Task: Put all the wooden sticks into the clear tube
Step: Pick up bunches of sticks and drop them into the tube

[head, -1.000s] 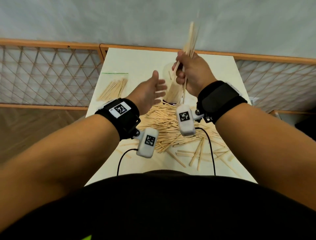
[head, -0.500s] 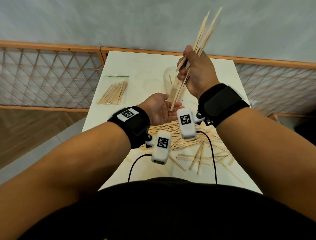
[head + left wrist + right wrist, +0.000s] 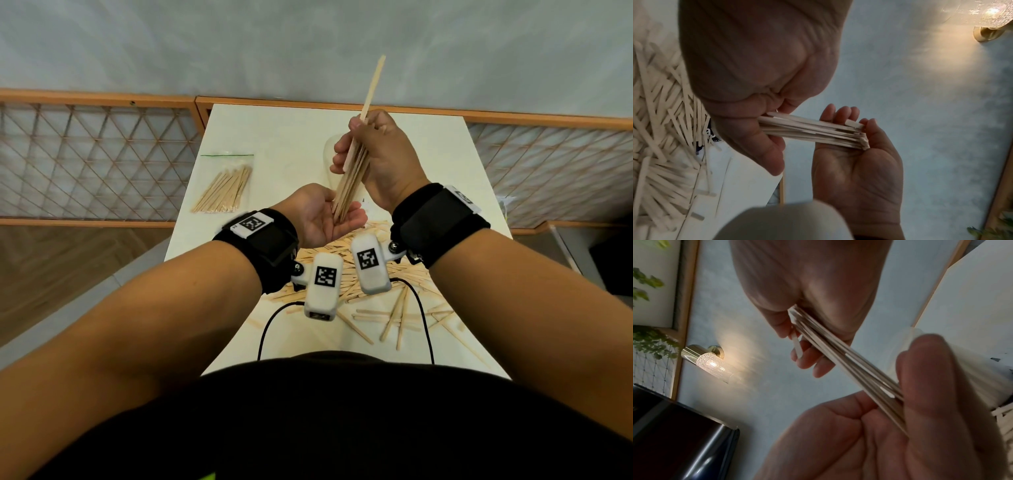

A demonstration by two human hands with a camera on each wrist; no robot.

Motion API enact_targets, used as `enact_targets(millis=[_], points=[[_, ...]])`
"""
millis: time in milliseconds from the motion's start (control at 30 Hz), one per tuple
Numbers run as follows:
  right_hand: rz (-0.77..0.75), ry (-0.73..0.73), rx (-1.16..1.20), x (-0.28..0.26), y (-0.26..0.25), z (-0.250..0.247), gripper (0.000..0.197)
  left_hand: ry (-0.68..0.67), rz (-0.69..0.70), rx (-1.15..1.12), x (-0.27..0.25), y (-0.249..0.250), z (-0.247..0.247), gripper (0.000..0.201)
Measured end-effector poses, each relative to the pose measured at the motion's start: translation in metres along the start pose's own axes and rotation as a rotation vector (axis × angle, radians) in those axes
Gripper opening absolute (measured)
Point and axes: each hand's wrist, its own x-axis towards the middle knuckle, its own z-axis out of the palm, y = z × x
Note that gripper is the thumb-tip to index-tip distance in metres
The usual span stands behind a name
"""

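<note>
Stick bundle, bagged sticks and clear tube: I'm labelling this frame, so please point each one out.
stick bundle [image 3: 351, 178], head view, mid-length of the sticks below the right hand's fingers.
bagged sticks [image 3: 224, 190], head view, middle of the bag's sticks.
clear tube [image 3: 329, 145], head view, its left wall.

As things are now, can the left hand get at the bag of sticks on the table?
Probably yes. The left hand is open and holds nothing; the bundle only rests its ends on that palm. The bag of sticks lies uncovered on the table, nothing between them.
</note>
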Motion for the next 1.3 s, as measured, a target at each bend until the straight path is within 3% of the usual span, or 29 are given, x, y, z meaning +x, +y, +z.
enact_targets(millis=[433,633,800,933,1000,1100,1200,1300], points=[[-0.044,0.005,-0.005,0.012,-0.004,-0.004,0.006,0.026,0.035,0.019,0.006,0.010,-0.001,0.042],[-0.009,-0.123,-0.094,0.014,-0.002,-0.003,0.006,0.029,0.065,0.043,0.005,0.017,0.002,0.041],[-0.034,-0.037,-0.098,0.022,-0.005,0.000,0.012,-0.003,0.025,0.123,0.010,0.020,-0.003,0.054],[-0.055,-0.087,-0.068,0.023,-0.009,0.000,0.001,0.013,0.038,0.026,0.015,0.023,-0.007,0.058],[-0.048,-0.075,-0.086,0.024,-0.010,0.000,0.005,0.021,0.050,0.001,0.016,0.025,-0.008,0.057],[-0.037,-0.047,-0.063,0.026,-0.010,0.004,0.028,0.023,0.078,0.012,0.014,0.026,-0.007,0.053],[-0.006,0.042,-0.055,0.031,-0.010,0.009,0.040,-0.016,0.134,0.142,0.012,0.023,-0.006,0.057],[0.015,0.194,-0.037,0.040,-0.015,0.006,0.040,-0.061,0.277,0.439,0.009,0.018,-0.008,0.064]])
